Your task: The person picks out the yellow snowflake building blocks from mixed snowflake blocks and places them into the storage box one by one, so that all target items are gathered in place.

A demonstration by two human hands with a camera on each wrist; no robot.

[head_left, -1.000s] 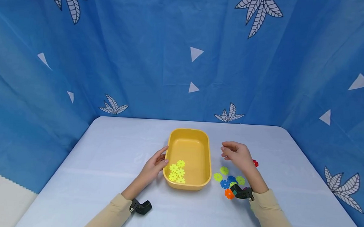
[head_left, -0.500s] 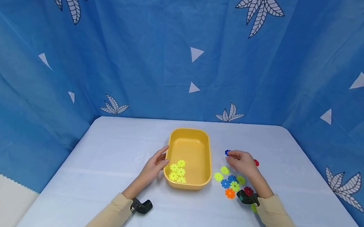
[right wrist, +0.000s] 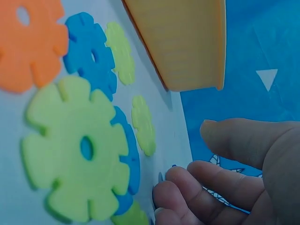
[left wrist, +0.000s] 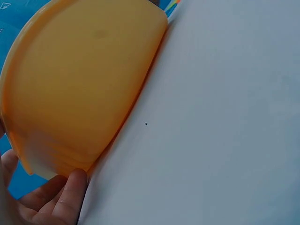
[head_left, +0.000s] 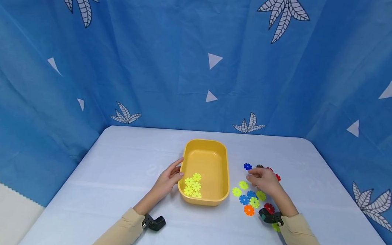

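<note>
My left hand [head_left: 167,178] rests against the left side of a yellow plastic tub [head_left: 226,164], its fingertips touching the wall [left wrist: 84,84]. Several yellow-green notched flower discs [head_left: 196,177] lie in the tub's near left corner. To the right of the tub, my right hand [head_left: 265,179] hovers low over the table, thumb and fingers apart with nothing between them in the right wrist view. A dark blue disc [head_left: 248,166] lies just beyond its fingertips, with a brown disc [head_left: 259,166] and a red disc [head_left: 277,177] close by.
Nearer me lie more discs: an orange one [head_left: 249,210], light blue ones [head_left: 244,199], yellow-green ones [head_left: 236,191] and a dark red one [head_left: 269,208]. A white cloth covers the table [head_left: 128,152]. Blue patterned curtain [head_left: 172,62] surrounds its back and sides.
My right hand has drawn to the right and towards me, uncovering the dark blue, brown and red discs. My left hand stays at the tub. The head view has shifted slightly.
</note>
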